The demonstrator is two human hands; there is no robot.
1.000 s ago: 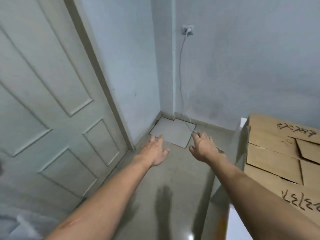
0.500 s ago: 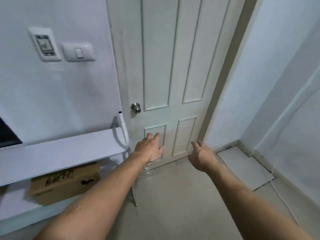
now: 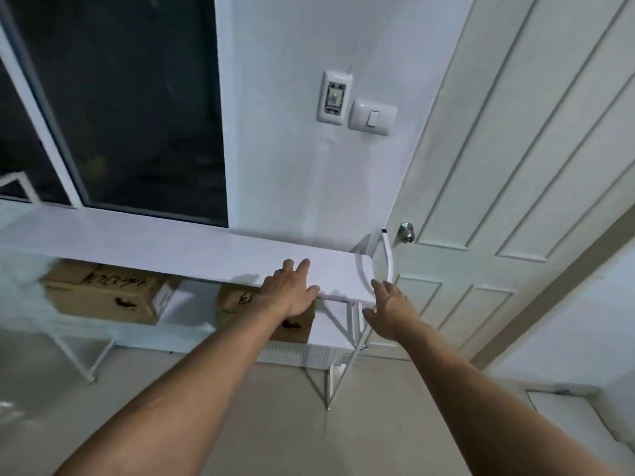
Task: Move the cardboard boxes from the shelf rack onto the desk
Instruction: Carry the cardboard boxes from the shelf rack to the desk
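A white metal shelf rack with flat white boards (image 3: 171, 245) stood against the pale wall, and everything else lay in relation to it. On its lower board, under the top board, sat two brown cardboard boxes with black handwriting on their lids: the larger brown cardboard box (image 3: 103, 295) toward the rack's left end, and the smaller brown cardboard box (image 3: 292, 324) toward the rack's right end, partly hidden behind the person's left forearm. The two boxes stood well apart, with a bare stretch of lower board between them. The left hand (image 3: 292, 290) reached out over the front edge of the rack's top board near its right end, fingers straight and spread wide, holding nothing; whether the fingertips touched the board could not be told. The right hand (image 3: 391, 310) hung in the air just beside the rack's right end, in front of its curved white side tube (image 3: 388, 255), with fingers relaxed and slightly spread, also holding nothing. Above the rack's left and middle part was a dark window in a white frame (image 3: 130, 97). On the wall above the rack's right end were a white wall socket plate (image 3: 335, 97) and a white light switch (image 3: 372, 116) side by side. Right of the rack stood a white panelled door (image 3: 515, 149) with a round metal doorknob (image 3: 407, 231) close to the rack's upper side tube. Beneath the rack lay a beige tiled floor (image 3: 309, 424).
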